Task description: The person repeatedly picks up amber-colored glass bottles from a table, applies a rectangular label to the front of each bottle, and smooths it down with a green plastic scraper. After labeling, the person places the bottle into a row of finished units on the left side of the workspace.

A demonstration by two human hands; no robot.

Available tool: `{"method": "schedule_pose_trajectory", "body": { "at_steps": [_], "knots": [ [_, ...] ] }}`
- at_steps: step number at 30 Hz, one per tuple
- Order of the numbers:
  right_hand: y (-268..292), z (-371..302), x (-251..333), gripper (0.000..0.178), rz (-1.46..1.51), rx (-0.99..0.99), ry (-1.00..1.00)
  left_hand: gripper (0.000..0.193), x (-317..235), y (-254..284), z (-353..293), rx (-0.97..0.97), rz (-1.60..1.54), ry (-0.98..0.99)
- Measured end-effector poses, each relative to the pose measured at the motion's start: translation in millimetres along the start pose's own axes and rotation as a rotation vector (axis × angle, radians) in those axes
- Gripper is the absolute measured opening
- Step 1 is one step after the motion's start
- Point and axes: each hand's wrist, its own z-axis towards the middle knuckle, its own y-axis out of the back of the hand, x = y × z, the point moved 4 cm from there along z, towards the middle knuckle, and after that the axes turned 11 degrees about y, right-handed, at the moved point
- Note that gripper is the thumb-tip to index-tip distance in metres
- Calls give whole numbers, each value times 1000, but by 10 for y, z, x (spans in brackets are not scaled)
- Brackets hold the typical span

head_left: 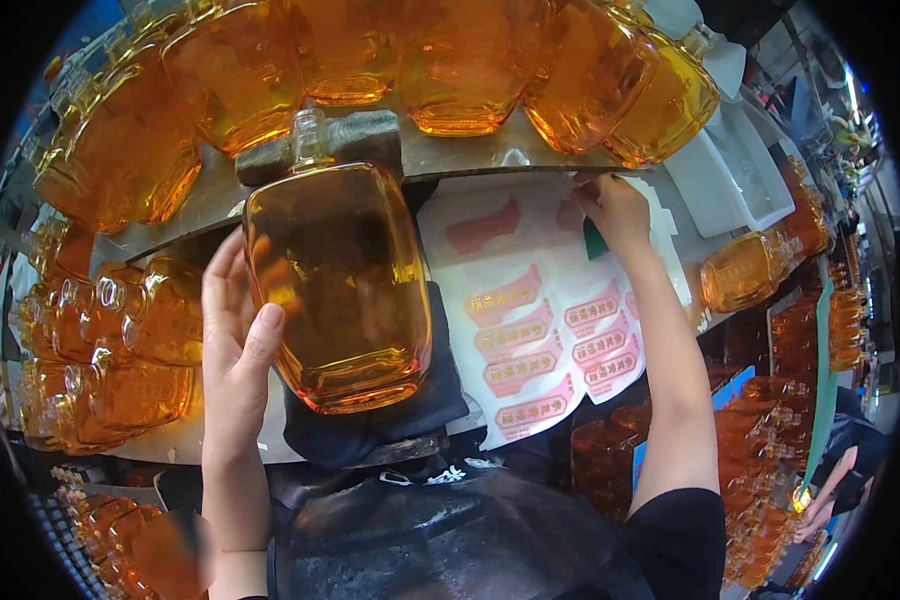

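Observation:
An amber glass bottle (340, 290) lies tilted in front of me, its clear neck against a dark grey padded block (365, 136) and its base over a black cloth (375, 432). My left hand (242, 315) grips the bottle's left side, thumb on the near face and fingers behind the glass. To the right is a white backing sheet (455, 375) with rows of pink-and-gold labels (518, 338). My right hand (615, 208) is pinched at the sheet's far edge, beside a pink label (570, 215) and a dark green piece (594, 240). What its fingertips hold is hidden.
Large amber bottles (465, 70) stand along the far side of the bench. More bottles (120, 385) lie stacked at the left, and one lone bottle (742, 272) lies at the right near a white plastic bin (730, 180). Another person's arm (832, 482) shows at the far right.

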Motion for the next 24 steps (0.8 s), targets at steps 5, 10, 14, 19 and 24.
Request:
{"method": "schedule_pose_trajectory", "body": {
  "at_steps": [5, 10, 14, 19, 24],
  "knots": [
    [687, -250, 1166, 8, 98, -217, 303, 58, -204, 12, -91, -59, 877, -408],
    [1607, -225, 2120, 6, 709, -114, 257, 36, -130, 90, -466, 238, 834, -494],
    [1637, 136, 2566, 15, 915, 95, 402, 24, -151, 369, -350, -31, 467, -521],
    [893, 746, 2724, 14, 862, 365, 536, 36, -345, 156, -183, -75, 500, -450],
    [881, 788, 2709, 17, 233, 50, 614, 51, -292, -125, -61, -105, 693, -368]
  ]
}}
